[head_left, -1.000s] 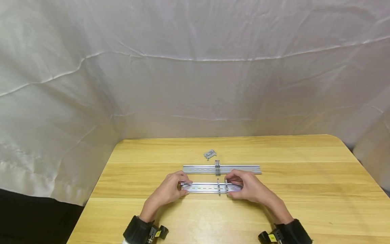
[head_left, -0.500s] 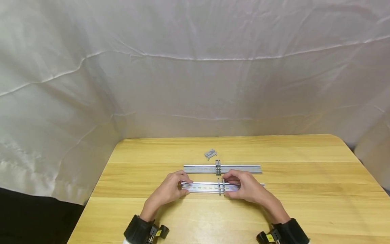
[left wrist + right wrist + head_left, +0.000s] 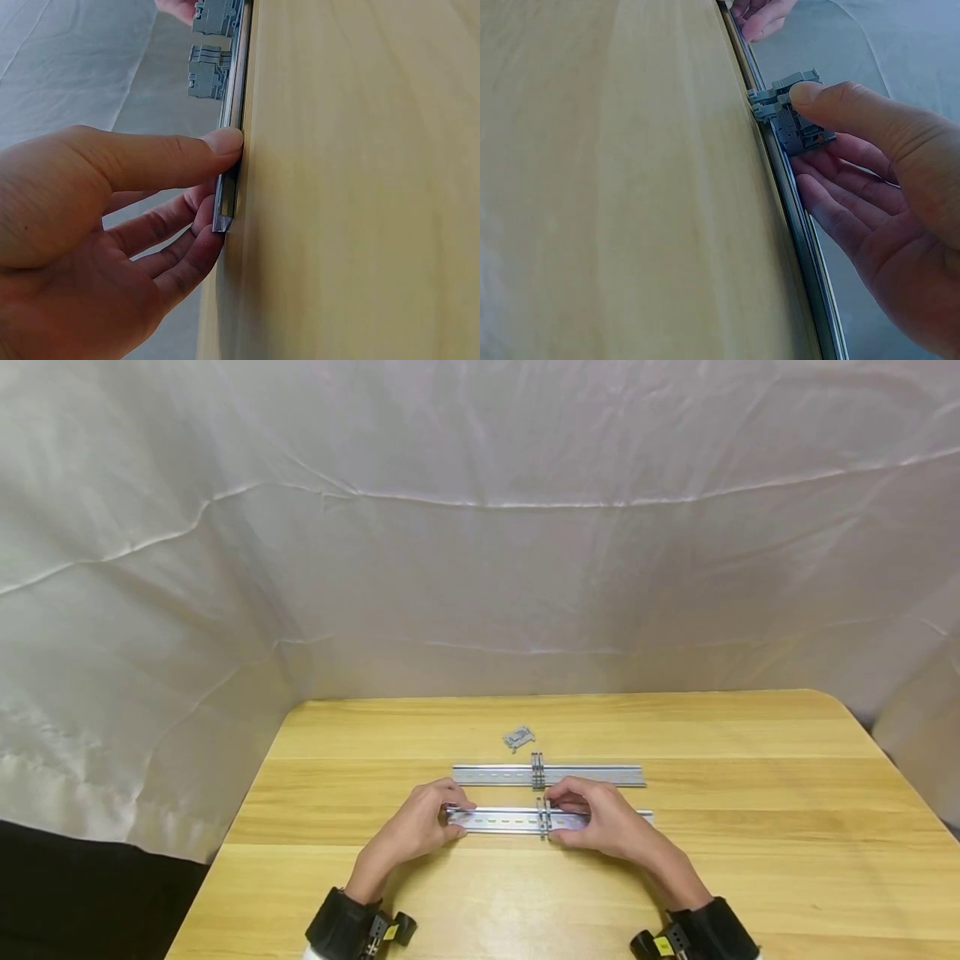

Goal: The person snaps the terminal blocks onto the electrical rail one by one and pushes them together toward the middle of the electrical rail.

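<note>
A slotted metal DIN rail (image 3: 498, 821) lies nearest the person on the wooden table. My left hand (image 3: 423, 822) grips its left end, thumb (image 3: 221, 141) on the near edge and fingers at the far side. Two thin grey terminal blocks stand upright on this rail, side by side. My right hand (image 3: 606, 818) pinches the right-hand terminal block (image 3: 799, 127) between thumb and fingers. The left-hand terminal block (image 3: 541, 820) stands very close to it; whether they touch I cannot tell. Part of the rail's right side is hidden behind my right hand.
Behind lies a second DIN rail (image 3: 592, 776), parallel to the first, with several terminal blocks (image 3: 537, 772) clustered near its middle. A loose grey terminal block (image 3: 518, 738) lies flat beyond it. Pale cloth (image 3: 480, 577) hangs behind the wooden table (image 3: 750, 860).
My right hand has slid its terminal block leftwards along the near rail, narrowing the gap to the other block. The left hand keeps its grip on the rail's end.
</note>
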A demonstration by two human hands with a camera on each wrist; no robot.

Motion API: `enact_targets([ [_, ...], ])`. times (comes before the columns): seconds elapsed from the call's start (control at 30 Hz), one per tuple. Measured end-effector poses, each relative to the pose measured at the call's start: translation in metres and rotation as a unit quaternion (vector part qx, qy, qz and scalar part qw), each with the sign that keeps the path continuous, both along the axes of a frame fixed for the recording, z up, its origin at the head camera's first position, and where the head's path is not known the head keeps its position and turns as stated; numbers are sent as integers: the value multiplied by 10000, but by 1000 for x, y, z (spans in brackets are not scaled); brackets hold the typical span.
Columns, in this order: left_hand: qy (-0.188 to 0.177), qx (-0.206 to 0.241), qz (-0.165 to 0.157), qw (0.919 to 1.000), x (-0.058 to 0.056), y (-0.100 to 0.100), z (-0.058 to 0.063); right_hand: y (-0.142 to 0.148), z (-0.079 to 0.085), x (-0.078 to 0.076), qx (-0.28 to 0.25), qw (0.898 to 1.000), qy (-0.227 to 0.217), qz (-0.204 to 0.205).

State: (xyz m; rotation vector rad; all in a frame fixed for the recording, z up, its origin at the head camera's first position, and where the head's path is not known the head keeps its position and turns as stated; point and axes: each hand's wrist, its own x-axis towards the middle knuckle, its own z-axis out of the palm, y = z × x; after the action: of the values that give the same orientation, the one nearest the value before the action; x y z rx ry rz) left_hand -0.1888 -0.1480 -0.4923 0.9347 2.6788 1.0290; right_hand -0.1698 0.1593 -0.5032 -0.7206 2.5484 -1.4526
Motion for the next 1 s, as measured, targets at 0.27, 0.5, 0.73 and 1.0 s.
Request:
enact_targets([
  [0.27,-112,-27,-11,9999,2,7,0,13,-6,1,-886,9950,-395,228],
  [0.5,1,-97,-73,9999,0,14,1,19,29,-10,-303,9986,230,-369],
  [0.73,75,-117,-71,9999,-1,12,1,-12,70,-63,1544,9845,566,-605],
  [1.0,47,-69,26,10000,3,10,-1,-47,67,-108,2704,9599,-231,-707],
])
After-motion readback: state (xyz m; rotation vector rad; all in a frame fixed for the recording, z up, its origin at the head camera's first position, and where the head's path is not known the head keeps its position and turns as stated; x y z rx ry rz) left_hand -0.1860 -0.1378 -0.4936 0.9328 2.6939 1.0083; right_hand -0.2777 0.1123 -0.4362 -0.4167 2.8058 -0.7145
